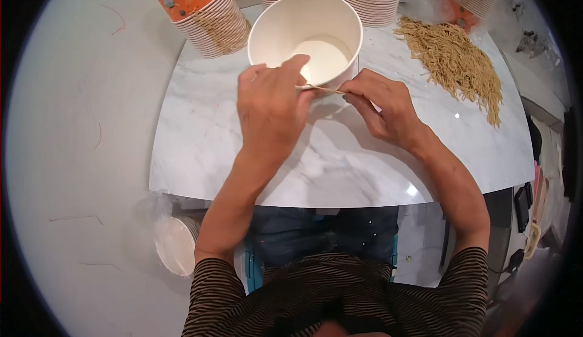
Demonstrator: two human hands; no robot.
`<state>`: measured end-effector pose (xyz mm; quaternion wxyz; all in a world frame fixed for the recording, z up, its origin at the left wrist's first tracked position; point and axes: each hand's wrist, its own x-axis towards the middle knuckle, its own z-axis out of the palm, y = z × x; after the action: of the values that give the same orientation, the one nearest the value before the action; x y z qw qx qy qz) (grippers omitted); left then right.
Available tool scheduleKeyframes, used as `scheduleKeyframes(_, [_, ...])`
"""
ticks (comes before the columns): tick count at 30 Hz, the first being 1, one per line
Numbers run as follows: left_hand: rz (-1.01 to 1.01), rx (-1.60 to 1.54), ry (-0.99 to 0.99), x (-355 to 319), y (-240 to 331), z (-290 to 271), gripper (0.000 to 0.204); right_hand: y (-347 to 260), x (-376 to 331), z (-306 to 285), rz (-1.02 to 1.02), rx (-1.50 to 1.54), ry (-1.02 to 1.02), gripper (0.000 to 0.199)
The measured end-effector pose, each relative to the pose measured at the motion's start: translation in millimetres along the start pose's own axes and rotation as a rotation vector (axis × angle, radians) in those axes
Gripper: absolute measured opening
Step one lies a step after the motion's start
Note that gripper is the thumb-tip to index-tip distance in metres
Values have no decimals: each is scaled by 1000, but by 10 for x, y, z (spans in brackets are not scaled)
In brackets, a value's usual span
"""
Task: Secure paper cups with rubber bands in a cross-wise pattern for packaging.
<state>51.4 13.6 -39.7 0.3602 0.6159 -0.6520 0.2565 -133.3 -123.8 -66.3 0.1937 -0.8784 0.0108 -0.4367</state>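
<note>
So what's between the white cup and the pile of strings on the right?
In the head view, only bare marble tabletop lies between the white cup and the pile of strings; nothing sits there.

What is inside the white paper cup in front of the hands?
The white paper cup shows only bare white wall and bottom; nothing lies in the visible part. The left hand thumb and the near rim cover the closest strip of its inside.

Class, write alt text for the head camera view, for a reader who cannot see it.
A person's left hand and right hand pinch a thin tan string between them beside an empty white paper cup on a marble table. A pile of tan strings lies to the right, and stacks of orange paper cups stand behind.
</note>
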Motion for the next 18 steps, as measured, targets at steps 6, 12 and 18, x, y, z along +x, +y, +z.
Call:
scheduleKeyframes(6, [-94, -117, -139, 97, 109, -128, 49, -42, -54, -42, 420, 428, 37, 9])
scheduleKeyframes(12, [35, -212, -36, 295, 306, -149, 39, -109, -4, -28, 329, 458, 76, 4])
scheduleKeyframes(18, [118, -117, -114, 392, 340, -220, 26, -121, -10, -83, 272, 484, 131, 4])
